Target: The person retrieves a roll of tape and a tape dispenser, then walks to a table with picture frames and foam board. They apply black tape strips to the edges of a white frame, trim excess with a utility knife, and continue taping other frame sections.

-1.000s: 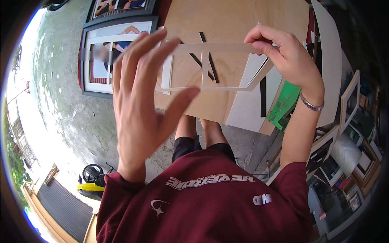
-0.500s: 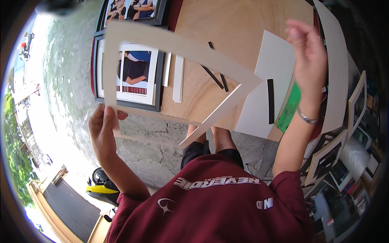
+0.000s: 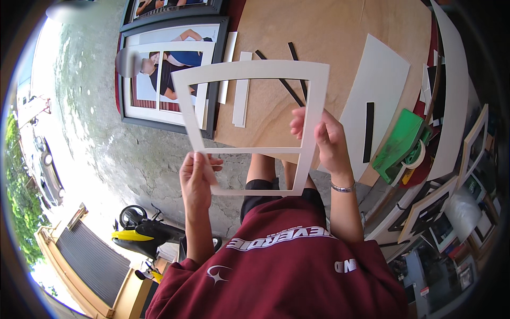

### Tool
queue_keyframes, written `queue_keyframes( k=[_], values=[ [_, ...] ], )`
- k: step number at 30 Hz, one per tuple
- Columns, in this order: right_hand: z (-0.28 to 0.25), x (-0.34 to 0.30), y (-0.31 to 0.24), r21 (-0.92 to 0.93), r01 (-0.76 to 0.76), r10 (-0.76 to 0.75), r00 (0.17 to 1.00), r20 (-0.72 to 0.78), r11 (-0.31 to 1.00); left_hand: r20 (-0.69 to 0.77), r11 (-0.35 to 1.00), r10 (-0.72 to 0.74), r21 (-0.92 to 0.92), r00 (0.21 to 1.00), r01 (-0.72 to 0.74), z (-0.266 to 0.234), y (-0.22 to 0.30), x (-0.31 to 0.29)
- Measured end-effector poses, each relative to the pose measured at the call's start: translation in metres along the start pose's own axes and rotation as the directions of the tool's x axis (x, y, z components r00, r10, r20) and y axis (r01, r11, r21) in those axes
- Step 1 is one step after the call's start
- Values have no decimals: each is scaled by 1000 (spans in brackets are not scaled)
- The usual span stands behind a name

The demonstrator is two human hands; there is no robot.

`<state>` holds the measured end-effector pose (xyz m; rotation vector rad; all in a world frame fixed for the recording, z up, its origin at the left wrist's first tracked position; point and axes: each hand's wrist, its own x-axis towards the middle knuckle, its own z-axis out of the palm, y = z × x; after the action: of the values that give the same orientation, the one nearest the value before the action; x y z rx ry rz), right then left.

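A white photo mat (image 3: 313, 101) with a crossbar and window openings is held up in front of me, tilted slightly. My left hand (image 3: 197, 178) pinches its lower left side, thumb in front. At its right side strip is my right hand (image 3: 329, 141); its fingertips show through the large opening behind the strip, and the thumb lies by the outer edge. Beyond the mat, a dark picture frame (image 3: 220, 64) lies on the table. Inside it sit a photograph and another white mat (image 3: 209, 53).
The wooden tabletop (image 3: 324, 32) carries black strips (image 3: 292, 91), white strips (image 3: 242, 90), a white board (image 3: 372, 80) with a black strip (image 3: 368, 133), and a green tape dispenser (image 3: 401, 143). Another framed picture (image 3: 175, 18) lies farther off. Frames lean at right; a yellow-black motorbike (image 3: 141, 236) stands left.
The mat has moved right and turned to face me more squarely. My right hand has come down and inward from over the board to the mat's right side; my left hand moved right.
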<state>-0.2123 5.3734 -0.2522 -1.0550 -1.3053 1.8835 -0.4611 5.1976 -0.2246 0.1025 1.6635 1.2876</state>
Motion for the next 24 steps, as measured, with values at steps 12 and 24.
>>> queue_keyframes(
  k=[12,24],
  values=[
    [-59,-15,18,167,-257,287,939,-191,952,306,951,92,254,947,-175,90,10,90],
    [-61,-11,11,-36,-217,207,961,-184,975,313,975,76,177,947,-137,110,44,133]
  ],
)
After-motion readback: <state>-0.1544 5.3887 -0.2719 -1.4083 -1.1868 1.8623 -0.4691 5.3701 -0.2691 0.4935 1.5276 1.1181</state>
